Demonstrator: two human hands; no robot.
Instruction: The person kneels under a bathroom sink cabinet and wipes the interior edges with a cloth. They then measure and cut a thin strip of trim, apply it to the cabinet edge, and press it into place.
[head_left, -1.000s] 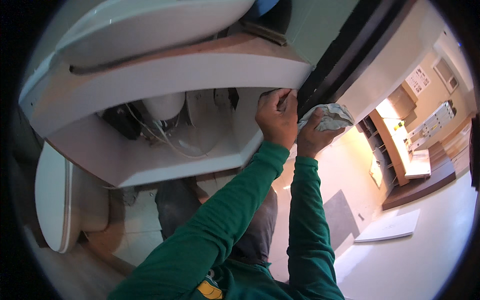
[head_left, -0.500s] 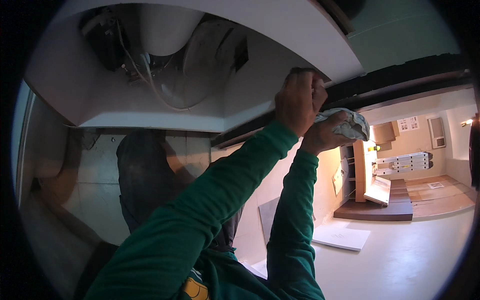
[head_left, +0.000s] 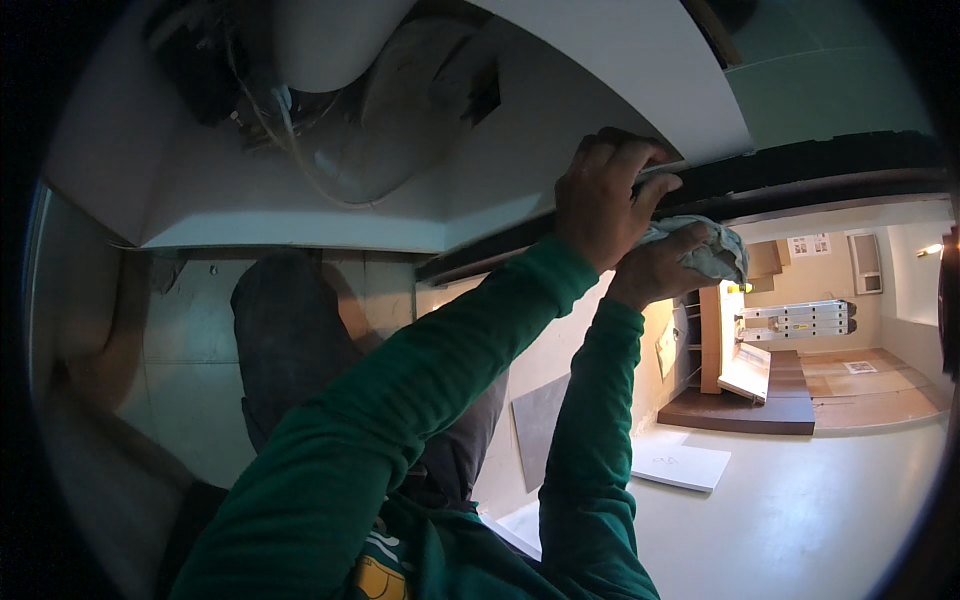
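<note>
My left hand [head_left: 605, 205] reaches up to the lower corner of a white panel [head_left: 675, 75], beside a dark rail [head_left: 800, 175]. Its thumb and index finger stand apart, with nothing visible between them; the tips of the other fingers are hidden in shadow. Just below, my right hand [head_left: 655, 270] is wrapped around a crumpled pale cloth [head_left: 715, 250], close under the rail. Both forearms wear green sleeves, and the left one crosses in front of my legs.
An open white cabinet [head_left: 300, 232] holds a white rounded vessel [head_left: 335, 45] and a thin hose [head_left: 310, 180]. At the right are a folded ladder [head_left: 800, 320], a brown wooden board [head_left: 740, 410] and a white sheet [head_left: 680, 467]. A grey sheet [head_left: 540, 425] leans beside my right arm.
The left hand's thumb and index finger have spread from a closed pinch. My right hand still grips the cloth, and the view has shifted slightly.
</note>
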